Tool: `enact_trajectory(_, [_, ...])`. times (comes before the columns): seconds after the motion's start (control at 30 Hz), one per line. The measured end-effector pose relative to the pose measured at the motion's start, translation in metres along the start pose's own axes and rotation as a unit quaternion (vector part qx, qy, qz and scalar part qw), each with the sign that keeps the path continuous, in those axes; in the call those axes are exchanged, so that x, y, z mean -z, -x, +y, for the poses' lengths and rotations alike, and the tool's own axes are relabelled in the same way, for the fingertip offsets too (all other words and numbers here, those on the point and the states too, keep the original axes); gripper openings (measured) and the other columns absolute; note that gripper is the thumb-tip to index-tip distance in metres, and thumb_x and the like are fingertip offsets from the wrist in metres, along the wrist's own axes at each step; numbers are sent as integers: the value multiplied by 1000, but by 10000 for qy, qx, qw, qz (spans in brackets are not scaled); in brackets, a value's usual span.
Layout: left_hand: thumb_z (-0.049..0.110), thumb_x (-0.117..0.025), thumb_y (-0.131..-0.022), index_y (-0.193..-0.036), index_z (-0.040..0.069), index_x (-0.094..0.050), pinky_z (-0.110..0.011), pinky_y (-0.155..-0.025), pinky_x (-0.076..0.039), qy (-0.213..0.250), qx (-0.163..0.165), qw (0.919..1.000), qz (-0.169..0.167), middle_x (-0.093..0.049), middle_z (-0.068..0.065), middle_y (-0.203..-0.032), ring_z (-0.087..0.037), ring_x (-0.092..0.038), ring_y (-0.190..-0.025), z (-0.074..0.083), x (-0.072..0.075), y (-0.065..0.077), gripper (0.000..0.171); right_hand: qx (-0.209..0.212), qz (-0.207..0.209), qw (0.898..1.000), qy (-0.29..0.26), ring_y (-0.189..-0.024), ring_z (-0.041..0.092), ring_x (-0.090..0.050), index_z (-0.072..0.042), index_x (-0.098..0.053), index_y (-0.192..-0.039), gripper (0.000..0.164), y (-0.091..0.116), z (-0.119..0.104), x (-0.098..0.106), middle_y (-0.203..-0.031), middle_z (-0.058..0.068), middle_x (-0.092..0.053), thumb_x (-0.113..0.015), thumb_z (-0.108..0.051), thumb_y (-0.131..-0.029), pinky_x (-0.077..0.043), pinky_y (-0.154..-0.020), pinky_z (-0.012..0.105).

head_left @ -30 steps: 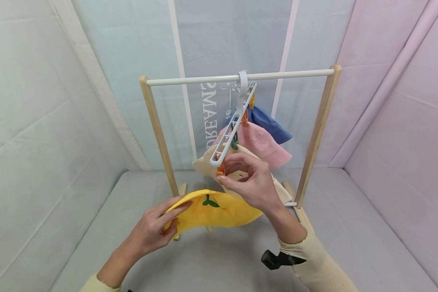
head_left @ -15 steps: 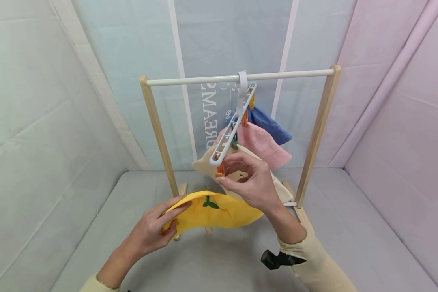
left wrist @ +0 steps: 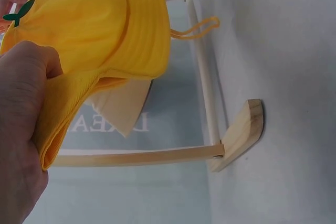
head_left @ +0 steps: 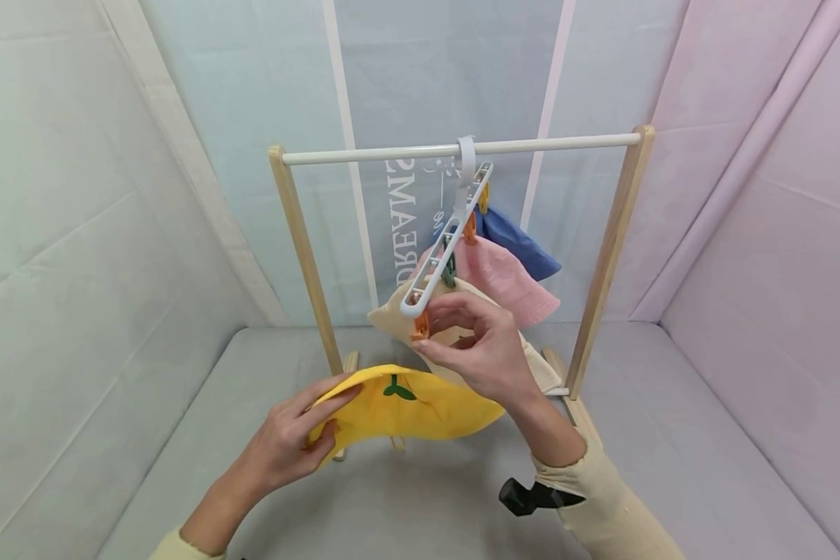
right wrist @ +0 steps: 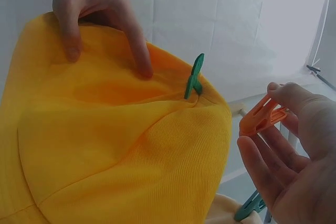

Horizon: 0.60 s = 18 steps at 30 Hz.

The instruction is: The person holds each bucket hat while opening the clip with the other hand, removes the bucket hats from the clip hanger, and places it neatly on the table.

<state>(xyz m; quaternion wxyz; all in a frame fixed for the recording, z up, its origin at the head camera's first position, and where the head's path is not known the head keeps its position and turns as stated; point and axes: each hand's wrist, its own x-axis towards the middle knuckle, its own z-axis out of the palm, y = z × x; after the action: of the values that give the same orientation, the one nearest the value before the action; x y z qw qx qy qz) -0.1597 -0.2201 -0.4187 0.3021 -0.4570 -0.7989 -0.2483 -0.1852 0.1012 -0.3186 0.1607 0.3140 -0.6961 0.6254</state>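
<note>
My left hand (head_left: pixel 287 435) grips the brim of a yellow hat (head_left: pixel 434 408) with a green sprout on its crown. My right hand (head_left: pixel 486 346) pinches an orange clothespin (head_left: pixel 421 327) at the near end of a white clip hanger (head_left: pixel 411 309). In the right wrist view, the yellow hat's crown (right wrist: pixel 152 150) lies beside that clothespin, apart from it. Behind the right hand a cream hat (head_left: pixel 392 309) hangs from a green clothespin (head_left: pixel 449 266). Farther back hang a pink hat (head_left: pixel 507 284) and a blue hat (head_left: pixel 523 243). A cord loop (left wrist: pixel 194 30) dangles from the yellow hat.
The hanger hooks over the white bar (head_left: pixel 553 144) of a rack with wooden posts (head_left: pixel 304 249). A wooden foot (left wrist: pixel 239 135) of the rack stands on the grey floor surface. Pale fabric walls (head_left: pixel 70 233) enclose the sides and back.
The left hand and yellow hat have shifted slightly left. The orange clothespin has turned a little in the right hand, which otherwise stays nearly still.
</note>
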Motion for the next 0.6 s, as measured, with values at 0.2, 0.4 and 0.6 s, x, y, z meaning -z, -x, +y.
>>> enact_trajectory(0.2, [-1,-62,-100,-148,2,-71,-15,-89,-63,176,-130,9997,143,-70,-19,-149,-23,-73,-116,-2,-1,-1,49,127,50,9999,47,-96,7,-81,1,-76,-125,38,-1,1,-1,-114,22,-83,-90,2,-90,-69,-69,29])
enact_trajectory(0.4, [-1,-61,-102,-147,-1,-70,-8,-79,-59,556,-253,9978,244,-69,-20,-149,-21,-70,-108,-4,0,-3,46,206,152,9996,109,-98,6,-81,-1,-76,-128,40,-2,0,-3,-118,21,-83,-91,-1,-91,-69,-71,28])
enact_trajectory(0.6, [-18,-71,-78,-146,-2,-70,-9,-69,-52,878,-205,9955,278,-69,-19,-148,-20,-67,-101,-6,2,-2,70,276,333,9990,100,-101,3,-81,0,-76,-129,42,-1,-1,-7,-119,22,-83,-93,-4,-90,-68,-71,27])
